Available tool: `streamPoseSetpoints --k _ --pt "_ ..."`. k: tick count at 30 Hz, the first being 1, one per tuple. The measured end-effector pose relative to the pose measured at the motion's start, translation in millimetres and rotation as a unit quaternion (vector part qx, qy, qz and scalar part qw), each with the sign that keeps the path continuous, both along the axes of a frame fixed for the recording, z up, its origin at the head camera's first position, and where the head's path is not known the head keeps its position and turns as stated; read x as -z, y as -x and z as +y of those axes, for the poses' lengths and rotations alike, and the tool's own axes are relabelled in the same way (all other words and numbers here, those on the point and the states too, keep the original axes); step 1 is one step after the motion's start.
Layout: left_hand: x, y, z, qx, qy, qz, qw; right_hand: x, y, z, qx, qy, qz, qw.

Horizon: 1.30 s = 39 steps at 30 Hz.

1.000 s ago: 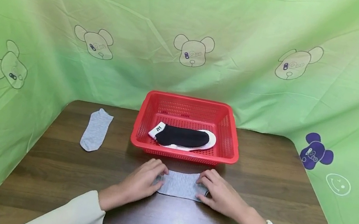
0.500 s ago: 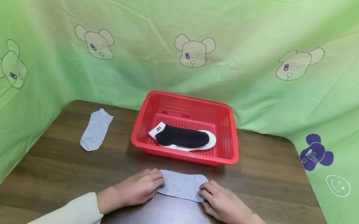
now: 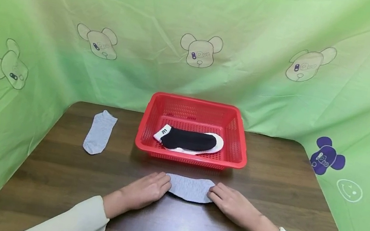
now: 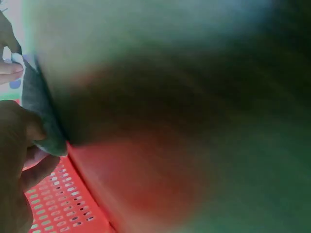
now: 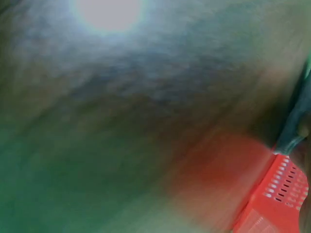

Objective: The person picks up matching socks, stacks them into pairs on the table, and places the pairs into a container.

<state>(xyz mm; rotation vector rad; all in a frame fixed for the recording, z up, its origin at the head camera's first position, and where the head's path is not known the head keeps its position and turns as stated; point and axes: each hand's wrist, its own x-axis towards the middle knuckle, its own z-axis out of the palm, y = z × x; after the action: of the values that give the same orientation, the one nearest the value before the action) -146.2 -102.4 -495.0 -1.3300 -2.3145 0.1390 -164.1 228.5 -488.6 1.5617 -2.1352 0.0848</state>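
A light grey sock (image 3: 190, 189) stretches sideways between both hands in front of the basket, its near edge lifted a little off the table. My left hand (image 3: 146, 189) pinches its left end, and my right hand (image 3: 237, 207) pinches the other. In the left wrist view the sock (image 4: 41, 104) hangs from the fingers with the basket behind it. The right wrist view shows only a strip of the sock (image 5: 294, 124) at its right edge. A second grey sock (image 3: 100, 132) lies flat at the table's back left.
A red perforated basket (image 3: 189, 157) stands at the back middle of the wooden table (image 3: 272, 168). Inside it, a black sock (image 3: 189, 140) with a white cuff lies on a white sock (image 3: 219, 144). Green printed cloth (image 3: 204, 7) surrounds the table's back and sides.
Both hands have moved from resting over the sock's ends to pinching them. The sock's near edge has risen slightly from the table. The basket and the other grey sock have stayed put.
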Motion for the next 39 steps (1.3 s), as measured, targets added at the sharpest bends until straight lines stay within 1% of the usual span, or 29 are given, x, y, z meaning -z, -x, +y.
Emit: streamPoseSetpoints --k 2,3,4,5,6,7,8,9,11,12,13,14,16,17,18,20,22,23,25,26,27,29,30,31,32,34,36,37,39 --pt "-6.1 2.2 1.0 -0.001 -0.061 -0.042 0.9973 -5.8 1.7 0.1 0.007 0.039 -0.024 0.9989" --pt "-9.8 3.1 1.8 -0.001 -0.097 -0.071 0.9927 -9.2 2.3 -0.1 0.010 0.064 -0.041 0.9971" --pt "-13.8 3.5 2.6 -0.001 -0.139 -0.109 0.9842 -12.7 2.5 -0.3 0.015 0.089 -0.061 0.9941" --pt "-17.5 3.5 3.3 -0.003 -0.183 -0.149 0.9719 -16.5 2.6 -0.8 0.018 0.117 -0.083 0.9895" --pt "-21.1 3.5 4.4 -0.007 -0.224 -0.191 0.9556 -19.9 2.3 -1.2 0.023 0.146 -0.107 0.9832" --pt "-24.3 3.3 5.3 -0.013 -0.266 -0.233 0.9353 -23.5 1.6 -1.9 0.032 0.172 -0.129 0.9761" --pt "-27.9 2.6 6.2 -0.026 -0.300 -0.273 0.9135 -26.7 0.8 -2.5 0.042 0.196 -0.154 0.9675" --pt "-31.4 1.9 7.0 -0.041 -0.332 -0.314 0.8884 -29.1 0.1 -3.0 0.051 0.220 -0.177 0.9578" --pt "-36.1 1.0 8.5 -0.075 -0.380 -0.373 0.8431 -33.2 -2.3 -4.0 0.080 0.256 -0.225 0.9368" --pt "-37.6 1.0 9.1 -0.091 -0.401 -0.397 0.8206 -34.4 -3.5 -4.5 0.097 0.270 -0.253 0.9240" --pt "-38.8 1.1 9.5 -0.107 -0.419 -0.416 0.8000 -35.3 -4.6 -5.0 0.116 0.281 -0.280 0.9105" --pt "-39.5 1.3 10.0 -0.122 -0.434 -0.432 0.7811 -35.6 -5.8 -5.4 0.134 0.293 -0.312 0.8940" --pt "-38.3 3.1 10.8 -0.145 -0.462 -0.452 0.7493 -35.8 -7.6 -6.2 0.169 0.314 -0.372 0.8570" --pt "-37.3 4.1 11.2 -0.155 -0.475 -0.461 0.7331 -35.7 -8.2 -6.6 0.185 0.325 -0.404 0.8349" --pt "-35.9 5.2 11.7 -0.165 -0.486 -0.468 0.7194 -35.5 -8.5 -7.0 0.200 0.336 -0.433 0.8124" --pt "-32.7 7.6 13.0 -0.182 -0.501 -0.482 0.6955 -34.5 -8.1 -7.3 0.226 0.351 -0.478 0.7723" --pt "-28.8 9.9 14.4 -0.201 -0.511 -0.494 0.6744 -33.7 -6.5 -8.2 0.248 0.360 -0.515 0.7371" --pt "-27.2 11.0 15.2 -0.210 -0.514 -0.498 0.6658 -33.1 -5.5 -8.8 0.259 0.362 -0.531 0.7213" --pt "-23.8 13.6 16.7 -0.230 -0.515 -0.505 0.6539 -31.7 -3.1 -9.9 0.278 0.352 -0.554 0.7009" --pt "-22.2 14.9 17.4 -0.240 -0.513 -0.505 0.6516 -31.2 -1.8 -10.5 0.286 0.345 -0.563 0.6940" --pt "-21.0 16.2 18.0 -0.251 -0.508 -0.504 0.6521 -30.5 -0.4 -11.3 0.296 0.339 -0.570 0.6877" --pt "-19.1 18.6 19.1 -0.264 -0.494 -0.500 0.6602 -28.9 2.3 -12.0 0.313 0.317 -0.573 0.6882" --pt "-18.2 19.6 19.5 -0.269 -0.485 -0.496 0.6681 -27.8 3.7 -12.1 0.321 0.304 -0.570 0.6923" --pt "-17.5 20.8 20.1 -0.273 -0.475 -0.488 0.6797 -26.6 5.2 -12.4 0.331 0.293 -0.566 0.6959" --pt "-16.8 21.9 20.7 -0.275 -0.464 -0.477 0.6938 -25.2 6.6 -12.4 0.339 0.280 -0.558 0.7040" --pt "-15.0 24.2 22.0 -0.275 -0.444 -0.452 0.7234 -21.6 9.3 -12.5 0.356 0.256 -0.540 0.7185" --pt "-12.6 26.4 23.4 -0.275 -0.423 -0.421 0.7536 -17.4 11.9 -12.9 0.368 0.240 -0.524 0.7297" --pt "-11.4 27.3 24.0 -0.276 -0.413 -0.408 0.7661 -15.6 12.9 -13.3 0.370 0.233 -0.516 0.7360" --pt "-8.1 28.4 25.0 -0.275 -0.395 -0.390 0.7851 -12.2 14.2 -14.6 0.374 0.226 -0.507 0.7430"
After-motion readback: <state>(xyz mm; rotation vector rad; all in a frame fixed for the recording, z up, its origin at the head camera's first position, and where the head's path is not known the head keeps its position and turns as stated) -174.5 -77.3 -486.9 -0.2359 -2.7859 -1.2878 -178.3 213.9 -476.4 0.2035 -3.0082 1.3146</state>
